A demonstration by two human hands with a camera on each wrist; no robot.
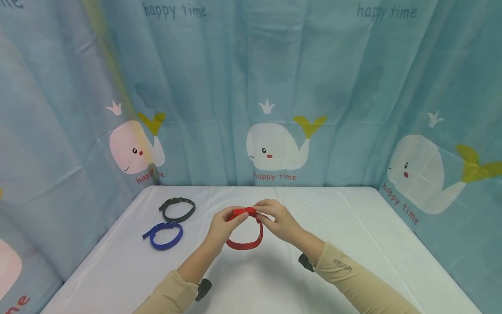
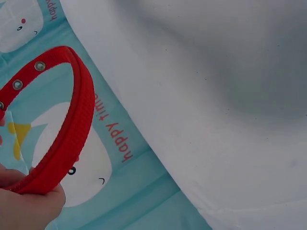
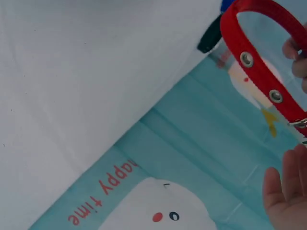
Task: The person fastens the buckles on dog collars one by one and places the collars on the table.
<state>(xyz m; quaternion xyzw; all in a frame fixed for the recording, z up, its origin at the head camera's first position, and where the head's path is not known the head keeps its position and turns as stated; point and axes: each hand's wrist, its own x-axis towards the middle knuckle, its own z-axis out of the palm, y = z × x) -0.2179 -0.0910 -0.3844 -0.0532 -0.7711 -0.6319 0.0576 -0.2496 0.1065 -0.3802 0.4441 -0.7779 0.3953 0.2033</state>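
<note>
A red pet collar (image 1: 245,246), buckled into a loop, is held up above the white table. My left hand (image 1: 220,229) pinches its upper band between thumb and fingers; in the left wrist view, the red strap (image 2: 79,124) rises from that grip. At the loop's upper right, my right hand (image 1: 283,223) has its thumb and fingertips around the buckle end. The right wrist view shows metal eyelets (image 3: 276,96) along the strap and a silver buckle (image 3: 300,123) near the right fingertips, partly cut off by the frame edge.
Left of the hands, a dark green collar (image 1: 178,218) and a blue collar (image 1: 166,244) lie on the white table (image 1: 333,218), both buckled into loops. A light blue curtain (image 1: 219,87) printed with whales surrounds the table at the back and sides.
</note>
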